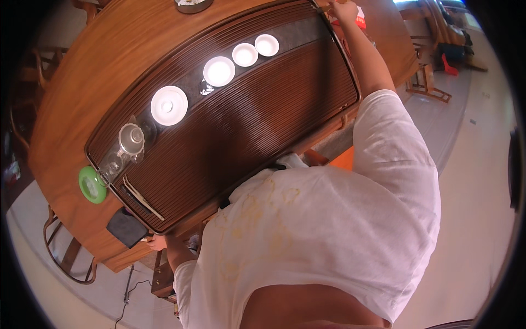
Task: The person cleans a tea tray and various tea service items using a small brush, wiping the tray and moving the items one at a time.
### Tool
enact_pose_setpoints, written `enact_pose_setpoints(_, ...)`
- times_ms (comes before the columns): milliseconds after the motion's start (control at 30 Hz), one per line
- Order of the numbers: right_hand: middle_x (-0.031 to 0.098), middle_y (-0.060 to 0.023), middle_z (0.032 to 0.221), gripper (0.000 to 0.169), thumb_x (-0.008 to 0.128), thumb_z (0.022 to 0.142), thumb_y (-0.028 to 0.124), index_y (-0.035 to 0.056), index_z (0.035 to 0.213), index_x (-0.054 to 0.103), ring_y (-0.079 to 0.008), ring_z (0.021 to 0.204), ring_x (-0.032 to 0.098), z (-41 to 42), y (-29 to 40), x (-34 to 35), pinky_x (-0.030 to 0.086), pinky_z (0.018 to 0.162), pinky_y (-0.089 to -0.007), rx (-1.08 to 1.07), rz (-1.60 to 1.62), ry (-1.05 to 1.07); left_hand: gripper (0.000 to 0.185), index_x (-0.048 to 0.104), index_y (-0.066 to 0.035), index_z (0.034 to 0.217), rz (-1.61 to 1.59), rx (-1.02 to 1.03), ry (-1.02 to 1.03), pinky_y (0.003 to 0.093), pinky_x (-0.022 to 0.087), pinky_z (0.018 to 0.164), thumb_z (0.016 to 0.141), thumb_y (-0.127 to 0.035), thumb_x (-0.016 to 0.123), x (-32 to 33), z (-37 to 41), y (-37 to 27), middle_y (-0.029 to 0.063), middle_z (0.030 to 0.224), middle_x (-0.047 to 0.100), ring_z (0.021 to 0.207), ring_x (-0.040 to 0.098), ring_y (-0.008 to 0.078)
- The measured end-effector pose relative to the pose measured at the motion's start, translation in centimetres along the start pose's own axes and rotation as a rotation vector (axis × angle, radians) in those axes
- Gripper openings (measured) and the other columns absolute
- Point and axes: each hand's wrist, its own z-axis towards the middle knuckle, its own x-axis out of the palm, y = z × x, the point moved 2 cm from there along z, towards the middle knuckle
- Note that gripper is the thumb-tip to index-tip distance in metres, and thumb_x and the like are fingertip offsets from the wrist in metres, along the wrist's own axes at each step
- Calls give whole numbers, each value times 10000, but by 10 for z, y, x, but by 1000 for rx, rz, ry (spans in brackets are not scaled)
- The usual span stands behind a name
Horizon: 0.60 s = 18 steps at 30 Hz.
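Observation:
At the far right corner of a dark slatted tea tray [271, 107], my right hand [345, 11] grips a small wooden-handled tool [324, 8], possibly a brush. My left hand [158, 242] is at the near left corner, partly hidden by the tray edge, with its fingers on the end of a dark flat square object [126, 228]. Along the tray's grey strip sit two small white cups [245, 55], a larger white bowl [219, 71] and a white round lid or dish [169, 105]. A glass pitcher with a strainer [131, 139] stands left of them.
Small glass cups [111, 163] are at the tray's left end, near a green round dish [92, 185]. Thin wooden utensils [144, 199] lie on the slats. A red-and-white packet [361, 18] is beside my right hand. A round container [193, 5] stands beyond the tray; wooden chairs [68, 255] surround the table.

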Motion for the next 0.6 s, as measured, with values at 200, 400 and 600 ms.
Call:
enact_pose_setpoints(200, 633, -113, 623, 199, 652, 702, 193, -1, 740, 630, -198, 557, 638, -64, -26, -65, 507, 553, -307, 257, 16, 13, 320, 562, -8, 1025, -54, 17, -7, 482, 460, 656, 787, -183, 441, 3, -13, -10, 180, 935, 567, 831, 530, 365)
enact_pose_setpoints(400, 634, -87, 599, 295, 688, 678, 315, 22, 687, 656, -185, 536, 630, -143, -89, -126, 503, 546, -307, 270, -318, 1, 322, 552, -15, 1041, -156, 60, -17, 487, 457, 667, 790, -183, 439, 7, -5, -31, 175, 965, 553, 862, 514, 358)
enact_pose_setpoints(600, 629, -90, 574, 297, 679, 696, 321, 25, 680, 655, -192, 555, 634, -217, -88, -172, 502, 586, -302, 451, -200, -15, 326, 541, -21, 1056, -253, 15, -26, 493, 453, 677, 793, -183, 437, 9, -9, -43, 170, 994, 540, 894, 498, 351)
